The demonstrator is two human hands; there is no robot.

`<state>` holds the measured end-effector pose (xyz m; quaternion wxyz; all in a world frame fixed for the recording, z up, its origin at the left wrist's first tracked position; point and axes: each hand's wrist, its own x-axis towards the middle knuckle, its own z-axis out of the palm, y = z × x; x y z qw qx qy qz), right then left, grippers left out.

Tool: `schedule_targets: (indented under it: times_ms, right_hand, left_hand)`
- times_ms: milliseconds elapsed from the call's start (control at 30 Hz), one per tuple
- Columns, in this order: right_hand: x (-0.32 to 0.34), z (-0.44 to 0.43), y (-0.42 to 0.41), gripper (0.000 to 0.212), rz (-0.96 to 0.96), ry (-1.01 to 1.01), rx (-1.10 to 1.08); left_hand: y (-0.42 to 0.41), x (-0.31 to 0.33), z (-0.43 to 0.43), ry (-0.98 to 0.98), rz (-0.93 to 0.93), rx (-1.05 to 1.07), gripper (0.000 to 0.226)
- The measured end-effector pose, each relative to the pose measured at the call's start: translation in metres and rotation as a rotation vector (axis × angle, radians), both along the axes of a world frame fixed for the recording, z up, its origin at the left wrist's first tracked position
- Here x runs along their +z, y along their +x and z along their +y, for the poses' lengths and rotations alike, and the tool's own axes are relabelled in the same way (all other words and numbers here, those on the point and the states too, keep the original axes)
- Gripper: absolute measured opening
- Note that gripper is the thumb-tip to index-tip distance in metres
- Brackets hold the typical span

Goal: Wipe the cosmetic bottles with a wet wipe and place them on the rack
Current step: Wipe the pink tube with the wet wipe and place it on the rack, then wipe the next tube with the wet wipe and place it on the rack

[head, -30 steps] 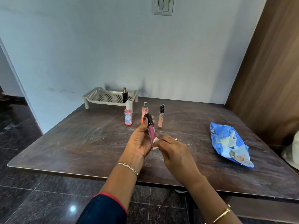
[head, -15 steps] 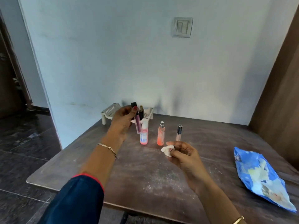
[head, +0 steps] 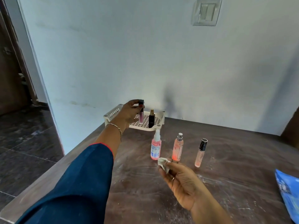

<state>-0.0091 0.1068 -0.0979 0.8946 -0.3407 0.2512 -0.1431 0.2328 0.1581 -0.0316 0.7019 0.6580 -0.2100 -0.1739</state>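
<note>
While a sec ago both hands met over the bench w/ the wet wipe (head: pixel 163 164) on the foot of the pink gloss tube (head: pixel 141 117), they're now well apart. The left hand (head: pixel 129 110) has carried the tube out to the rack (head: pixel 111 113) at the back of the bench (head: pixel 226 183), by the wall. The tube hangs upright over the rack's grid floor, just left of the black bottle (head: pixel 151 120) already standing there. Can't tell if its foot touches the grid yet.

For the task, wiping of this one looks done & placing is nearly done. Once it's let go, that's 2 items racked.

Pose: the left arm is stretched far fwd, blue sleeve (head: pixel 72 183) filling the foreground and a bracelet (head: pixel 116 128) at the wrist. Its fingers & thumb pinch the tube up at the black cap, coming in from the left.

The right hand (head: pixel 182 183) hangs back nearer the body, above the bench. Its fingers curl round the crumpled wipe, which pokes out at the fingertips.

Three items stand in a row on the bench btw the hands, prob. not wiped yet: a pink spray bottle (head: pixel 156 147), a peach perfume bottle (head: pixel 178 147) & a pale gloss tube (head: pixel 200 154) w/ black cap. The blue wipes pack (head: pixel 288 196) lies at the far right edge.
</note>
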Motion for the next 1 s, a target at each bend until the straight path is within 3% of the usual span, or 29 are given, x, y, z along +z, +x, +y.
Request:
schedule_targets:
  times_ms: [267,567,667,833,1000]
  right_hand:
    - [-0.007,-0.001,0.007,0.017,0.011,0.012,0.067]
    - [-0.004,-0.005,0.008,0.025,0.018,0.033,0.027]
    - [0.001,-0.004,0.005,0.026,0.014,0.036,0.024]
    - [0.005,-0.002,-0.005,0.024,0.01,0.047,-0.003]
    - [0.008,-0.001,-0.017,0.018,0.013,0.058,-0.046]
  left_hand:
    - [0.038,-0.026,-0.022,0.084,0.069,-0.048,0.011]
    - [0.051,-0.03,-0.02,0.134,0.073,-0.079,0.024]
    - [0.05,-0.025,-0.019,0.193,-0.002,-0.038,0.019]
    - [0.044,-0.017,-0.019,0.373,-0.285,0.071,0.037]
    - [0.019,0.004,-0.018,0.425,-0.472,0.194,0.043]
